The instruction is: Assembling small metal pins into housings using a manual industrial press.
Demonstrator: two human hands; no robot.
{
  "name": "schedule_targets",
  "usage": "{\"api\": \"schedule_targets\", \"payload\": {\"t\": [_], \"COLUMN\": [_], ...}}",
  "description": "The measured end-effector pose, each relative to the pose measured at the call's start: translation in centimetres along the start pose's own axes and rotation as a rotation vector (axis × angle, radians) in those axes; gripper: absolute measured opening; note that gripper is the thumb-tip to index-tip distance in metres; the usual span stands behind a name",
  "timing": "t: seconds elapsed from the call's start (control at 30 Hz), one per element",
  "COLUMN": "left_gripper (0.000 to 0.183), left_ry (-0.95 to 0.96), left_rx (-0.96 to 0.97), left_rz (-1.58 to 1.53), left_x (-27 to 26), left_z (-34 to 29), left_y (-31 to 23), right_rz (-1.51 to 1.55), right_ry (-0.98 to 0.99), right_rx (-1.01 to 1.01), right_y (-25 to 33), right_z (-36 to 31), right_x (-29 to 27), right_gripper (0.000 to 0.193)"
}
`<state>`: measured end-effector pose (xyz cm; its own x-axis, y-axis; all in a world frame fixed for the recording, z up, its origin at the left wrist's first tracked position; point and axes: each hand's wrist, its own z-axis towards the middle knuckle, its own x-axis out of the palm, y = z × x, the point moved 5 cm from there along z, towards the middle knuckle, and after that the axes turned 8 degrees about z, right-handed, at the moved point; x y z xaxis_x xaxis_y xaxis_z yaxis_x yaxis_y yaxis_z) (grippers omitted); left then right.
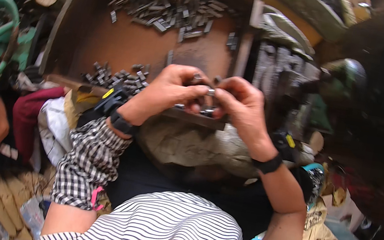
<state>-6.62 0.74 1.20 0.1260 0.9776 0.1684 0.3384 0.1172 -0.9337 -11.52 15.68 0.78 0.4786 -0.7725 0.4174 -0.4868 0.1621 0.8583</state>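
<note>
I have one view only, from the head camera, looking steeply down and forward over the wooden tray [80, 30]. The tray fills the upper middle, close in; nearer than it lies the wearer's striped shirt [174, 229] at the lower edge. Fisheye bending curves the tray's edges, with black corners beyond.

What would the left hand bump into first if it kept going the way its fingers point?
The left hand points rightward at the right hand; their fingertips already meet around a small metal piece, so it would probably press into that first.
</note>
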Motion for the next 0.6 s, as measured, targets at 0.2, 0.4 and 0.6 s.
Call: {"api": "schedule_targets", "payload": {"t": [0.2,0.4,0.6], "left_gripper": [0.018,0.018,0.016], "left_ry": [-0.010,-0.214,-0.278], "left_rx": [0.033,0.032,0.065], "left_rz": [-0.149,-0.170,-0.024], "left_x": [0.2,-2.6,-1.1], "left_z": [0.3,0.0,-0.8], "left_y": [0.4,1.5,0.0], "right_rz": [-0.531,-0.335,-0.931], "right_ry": [-0.093,-0.355,-1.227], "right_rx": [-0.338,-0.632,-1.323], "right_y": [4.7,14.3,21.5], "right_z": [-2.9,-21.0,-29.1], "right_x": [1.2,1.1,-8.4], "right_gripper": [0.027,0.020,0.030]}}
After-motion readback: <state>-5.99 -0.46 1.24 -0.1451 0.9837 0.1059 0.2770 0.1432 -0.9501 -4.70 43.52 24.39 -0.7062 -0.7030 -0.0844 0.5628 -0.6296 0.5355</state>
